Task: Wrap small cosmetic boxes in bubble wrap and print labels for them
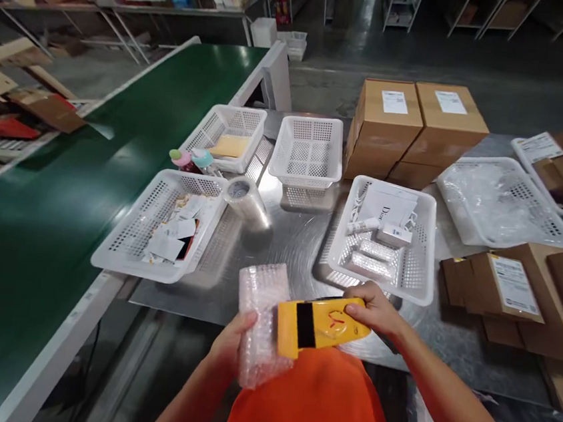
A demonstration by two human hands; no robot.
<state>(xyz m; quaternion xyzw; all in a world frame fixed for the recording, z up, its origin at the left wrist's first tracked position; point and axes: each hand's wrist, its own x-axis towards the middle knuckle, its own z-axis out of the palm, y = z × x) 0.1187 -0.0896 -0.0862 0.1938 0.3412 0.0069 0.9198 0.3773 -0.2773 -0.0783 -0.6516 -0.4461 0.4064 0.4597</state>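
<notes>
My left hand [235, 340] is closed on the left edge of a bubble-wrapped packet [261, 309], pale pinkish under the clear wrap, held upright near the table's front edge. My right hand [371, 311] grips the narrow end of a flat yellow plastic piece [334, 331] with a black band and red marks; its exact kind I cannot make out. The wide end of the yellow piece overlaps the packet's right side. Just beyond my right hand stands a white basket [425, 253] holding a white Dior bag [388, 202], small boxes and bubble-wrapped items.
A clear tape roll [248, 202] stands on the metal table [299, 233]. To its left, a basket [125, 235] holds cards and papers. Beyond are two more baskets and cardboard boxes [389, 121]. A green conveyor [89, 170] runs along the left; parcels [509, 289] crowd the right.
</notes>
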